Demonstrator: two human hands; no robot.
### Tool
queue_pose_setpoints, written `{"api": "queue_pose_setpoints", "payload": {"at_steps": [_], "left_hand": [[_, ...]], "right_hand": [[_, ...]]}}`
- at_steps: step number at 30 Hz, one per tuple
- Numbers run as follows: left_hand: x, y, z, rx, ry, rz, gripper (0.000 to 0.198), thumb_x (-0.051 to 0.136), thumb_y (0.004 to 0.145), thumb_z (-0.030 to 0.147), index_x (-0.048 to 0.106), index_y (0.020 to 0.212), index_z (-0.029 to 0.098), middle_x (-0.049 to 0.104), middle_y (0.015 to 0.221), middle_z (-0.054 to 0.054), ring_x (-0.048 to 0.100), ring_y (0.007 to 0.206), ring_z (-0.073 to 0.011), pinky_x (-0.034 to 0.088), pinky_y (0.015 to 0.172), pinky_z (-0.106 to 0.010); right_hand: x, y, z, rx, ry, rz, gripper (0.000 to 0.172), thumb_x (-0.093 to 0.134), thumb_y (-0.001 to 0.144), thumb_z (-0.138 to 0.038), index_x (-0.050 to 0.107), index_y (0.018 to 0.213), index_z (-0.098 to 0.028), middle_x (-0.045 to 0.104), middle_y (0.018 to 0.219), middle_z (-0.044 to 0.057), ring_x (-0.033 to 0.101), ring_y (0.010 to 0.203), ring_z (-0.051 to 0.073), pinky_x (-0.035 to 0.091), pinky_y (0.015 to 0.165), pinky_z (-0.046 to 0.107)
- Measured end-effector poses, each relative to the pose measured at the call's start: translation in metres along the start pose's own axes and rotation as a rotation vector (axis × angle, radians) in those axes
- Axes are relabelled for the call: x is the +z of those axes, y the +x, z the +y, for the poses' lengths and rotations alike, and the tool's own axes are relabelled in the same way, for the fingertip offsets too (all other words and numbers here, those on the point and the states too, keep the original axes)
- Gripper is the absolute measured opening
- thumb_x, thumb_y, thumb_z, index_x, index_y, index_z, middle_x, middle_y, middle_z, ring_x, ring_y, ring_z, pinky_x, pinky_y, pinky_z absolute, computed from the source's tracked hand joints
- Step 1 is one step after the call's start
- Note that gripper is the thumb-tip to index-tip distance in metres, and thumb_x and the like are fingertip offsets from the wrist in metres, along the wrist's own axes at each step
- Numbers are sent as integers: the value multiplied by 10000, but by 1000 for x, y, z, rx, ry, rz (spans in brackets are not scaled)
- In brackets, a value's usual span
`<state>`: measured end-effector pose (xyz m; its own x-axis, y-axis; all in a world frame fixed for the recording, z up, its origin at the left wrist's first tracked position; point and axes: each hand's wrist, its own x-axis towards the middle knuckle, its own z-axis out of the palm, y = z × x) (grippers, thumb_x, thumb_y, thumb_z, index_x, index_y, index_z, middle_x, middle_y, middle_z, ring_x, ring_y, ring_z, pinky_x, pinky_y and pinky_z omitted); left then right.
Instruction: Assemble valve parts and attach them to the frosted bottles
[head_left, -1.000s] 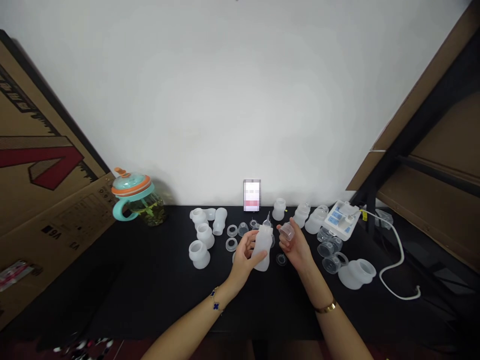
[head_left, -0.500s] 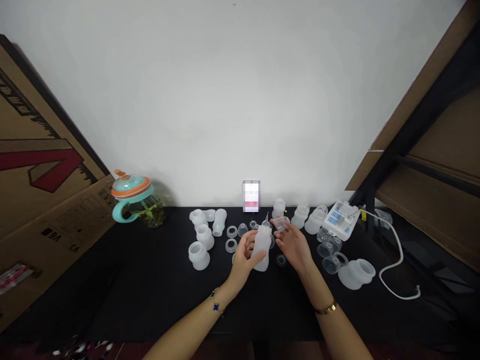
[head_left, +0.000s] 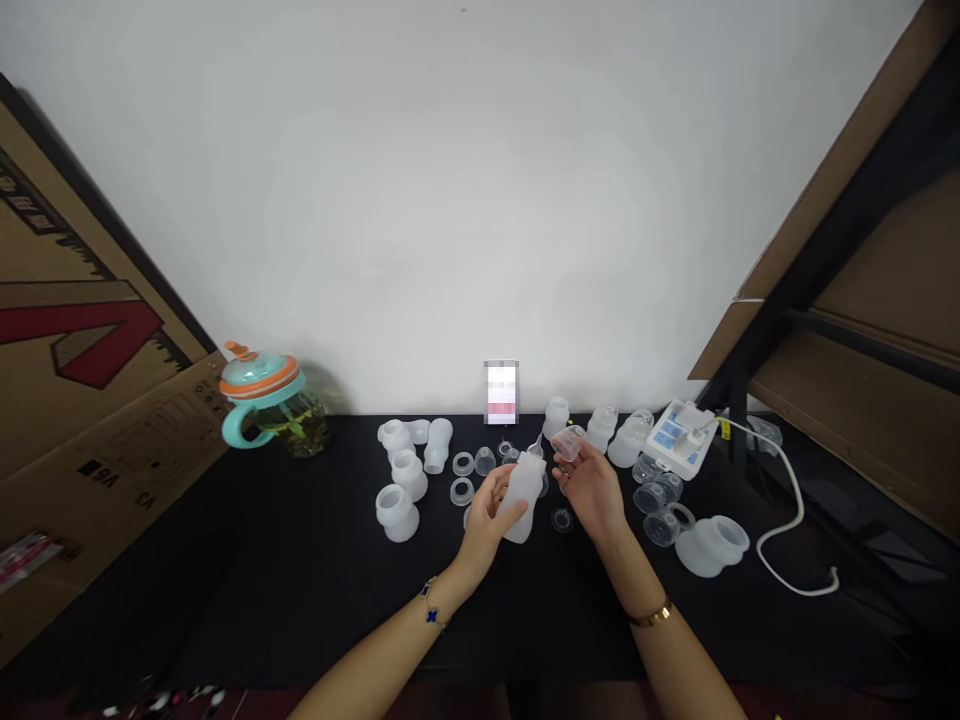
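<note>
My left hand (head_left: 489,510) is wrapped round a frosted baby bottle (head_left: 520,505) with a clear pointed tip on its top, held slightly tilted. Just right of it, my right hand (head_left: 591,490) grips a clear plastic cap (head_left: 568,442) at the fingertips, apart from the bottle. Beneath and behind the hands lie several rings and clear caps, among them a white ring (head_left: 462,491) and a small clear disc (head_left: 562,519). Part of these pieces is hidden by the hands and the bottle.
Several open frosted bottles (head_left: 397,513) stand on the left. Assembled bottles (head_left: 631,440), clear caps (head_left: 661,527) and a wide bottle (head_left: 712,547) are on the right, near a white power strip (head_left: 681,440). A teapot (head_left: 277,405), cardboard box (head_left: 112,450) and phone (head_left: 502,392) stand farther back.
The clear cap in my right hand has turned and shifted slightly right, away from the bottle. The bottle in my left hand has tilted a little more to the right.
</note>
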<state>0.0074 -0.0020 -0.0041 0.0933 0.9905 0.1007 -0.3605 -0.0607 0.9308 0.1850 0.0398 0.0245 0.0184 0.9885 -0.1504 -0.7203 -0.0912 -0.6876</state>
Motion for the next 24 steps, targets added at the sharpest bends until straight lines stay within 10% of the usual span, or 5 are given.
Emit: {"api": "queue_pose_setpoints", "payload": {"at_steps": [24], "left_hand": [[1,2,2,-95,-44,36,579,877,653,302,641,1174,207,737,1150,-96,692,1034,-251,509,895,-335]], "right_hand": [[1,-2,1,19,51,-9,258,726,781,-333,749,1021,-239,727,916,21,634,781,171,557,601,253]]}}
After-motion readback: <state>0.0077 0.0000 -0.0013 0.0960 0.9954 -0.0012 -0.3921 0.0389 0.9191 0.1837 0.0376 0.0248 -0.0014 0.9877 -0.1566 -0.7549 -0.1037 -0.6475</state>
